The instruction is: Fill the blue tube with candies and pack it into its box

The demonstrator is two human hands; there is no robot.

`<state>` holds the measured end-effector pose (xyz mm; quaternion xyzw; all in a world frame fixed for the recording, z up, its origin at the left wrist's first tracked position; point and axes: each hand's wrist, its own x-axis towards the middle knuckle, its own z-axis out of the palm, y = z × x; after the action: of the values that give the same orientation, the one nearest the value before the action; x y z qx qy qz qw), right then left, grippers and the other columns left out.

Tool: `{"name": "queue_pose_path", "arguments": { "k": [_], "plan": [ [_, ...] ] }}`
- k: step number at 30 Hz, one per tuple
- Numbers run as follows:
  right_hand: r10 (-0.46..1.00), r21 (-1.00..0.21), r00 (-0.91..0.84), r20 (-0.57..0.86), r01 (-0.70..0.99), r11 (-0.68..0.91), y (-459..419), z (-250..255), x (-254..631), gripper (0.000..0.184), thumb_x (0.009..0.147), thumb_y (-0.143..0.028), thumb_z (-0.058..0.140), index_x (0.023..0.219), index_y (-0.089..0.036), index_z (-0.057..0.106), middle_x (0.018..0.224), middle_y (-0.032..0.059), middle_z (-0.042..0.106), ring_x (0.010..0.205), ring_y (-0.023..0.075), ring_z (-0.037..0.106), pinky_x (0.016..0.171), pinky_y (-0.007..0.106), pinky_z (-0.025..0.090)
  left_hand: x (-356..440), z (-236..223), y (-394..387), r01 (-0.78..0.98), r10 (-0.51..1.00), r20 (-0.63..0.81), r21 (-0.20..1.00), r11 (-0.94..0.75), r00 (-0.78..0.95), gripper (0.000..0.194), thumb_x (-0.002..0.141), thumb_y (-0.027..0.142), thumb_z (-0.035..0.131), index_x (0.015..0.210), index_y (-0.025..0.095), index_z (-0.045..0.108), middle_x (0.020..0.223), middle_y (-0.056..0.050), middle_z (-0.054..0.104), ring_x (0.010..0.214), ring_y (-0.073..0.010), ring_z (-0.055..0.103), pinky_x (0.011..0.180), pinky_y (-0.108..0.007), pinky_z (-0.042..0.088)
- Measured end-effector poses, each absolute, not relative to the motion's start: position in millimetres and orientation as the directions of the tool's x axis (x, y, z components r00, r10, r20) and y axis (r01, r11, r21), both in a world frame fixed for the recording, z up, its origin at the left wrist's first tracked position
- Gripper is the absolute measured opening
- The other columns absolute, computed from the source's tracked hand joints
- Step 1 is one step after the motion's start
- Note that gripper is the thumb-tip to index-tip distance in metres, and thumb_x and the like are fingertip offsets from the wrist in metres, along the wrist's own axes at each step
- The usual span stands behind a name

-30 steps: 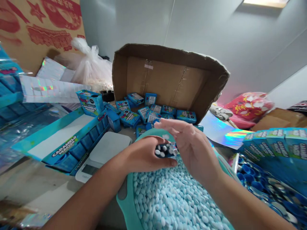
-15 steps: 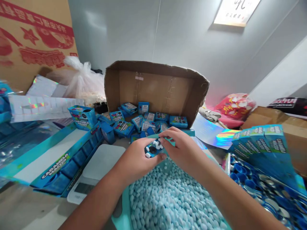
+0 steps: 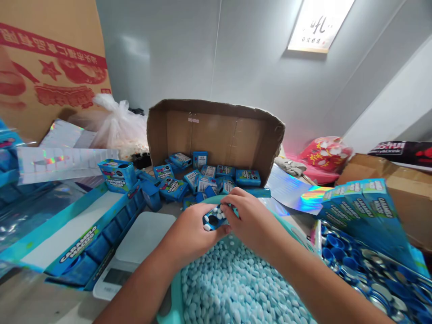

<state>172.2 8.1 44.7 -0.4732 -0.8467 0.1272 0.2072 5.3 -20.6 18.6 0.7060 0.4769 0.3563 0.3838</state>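
Note:
My left hand (image 3: 194, 231) is wrapped round a small blue candy box (image 3: 220, 222), held above the tub with its top facing up. A dark round opening shows in that top, and several white candies (image 3: 207, 227) lie around it. The fingers of my right hand (image 3: 241, 209) are bent and pinched together over the box's far end, at more white candies (image 3: 220, 212); the fingertips are partly hidden. Below both hands, a turquoise tub (image 3: 176, 288) is filled with loose pale candies (image 3: 243, 283).
Behind the tub, a cardboard carton (image 3: 209, 130) lies open with several blue boxes in front. At left are a white scale (image 3: 145, 236) and a long display tray (image 3: 67, 225). At right are blue and silver caps (image 3: 351, 265) and blue printed cards (image 3: 364, 207).
The head view has tilted slightly, so the background sits lower in the picture. Both hands stay at the box, and its dark opening shows a little more clearly between the candies.

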Motion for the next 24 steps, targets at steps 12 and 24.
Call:
{"name": "queue_pose_path", "arguments": {
  "k": [12, 24],
  "plan": [
    [0.822, -0.315, -0.515, 0.245, 0.759, 0.569, 5.2, 45.3, 168.4, 0.034, 0.097, -0.011, 0.046, 0.068, -0.018, 0.060, 0.081, 0.0043, 0.056, 0.077, 0.0179, 0.055, 0.068, 0.032, 0.041, 4.4, 19.4, -21.7, 0.427, 0.947, 0.110, 0.872, -0.238, 0.303, 0.019, 0.085, 0.037, 0.067, 0.094, 0.020, 0.070, 0.092, 0.002, 0.071, 0.083, -0.0179, 0.061, 0.064, -0.023, 0.039],
    [0.781, -0.306, -0.561, 0.274, 0.719, 0.624, -0.4, 40.8, 162.6, 0.031, 0.095, -0.008, 0.045, 0.069, -0.018, 0.059, 0.078, 0.0059, 0.059, 0.074, 0.0199, 0.054, 0.066, 0.034, 0.042, 4.7, 17.4, -21.2, 0.430, 0.939, 0.120, 0.865, -0.258, 0.321, 0.017, 0.084, 0.034, 0.066, 0.090, 0.019, 0.068, 0.089, 0.001, 0.070, 0.082, -0.0186, 0.061, 0.063, -0.025, 0.038]
  ]
}}
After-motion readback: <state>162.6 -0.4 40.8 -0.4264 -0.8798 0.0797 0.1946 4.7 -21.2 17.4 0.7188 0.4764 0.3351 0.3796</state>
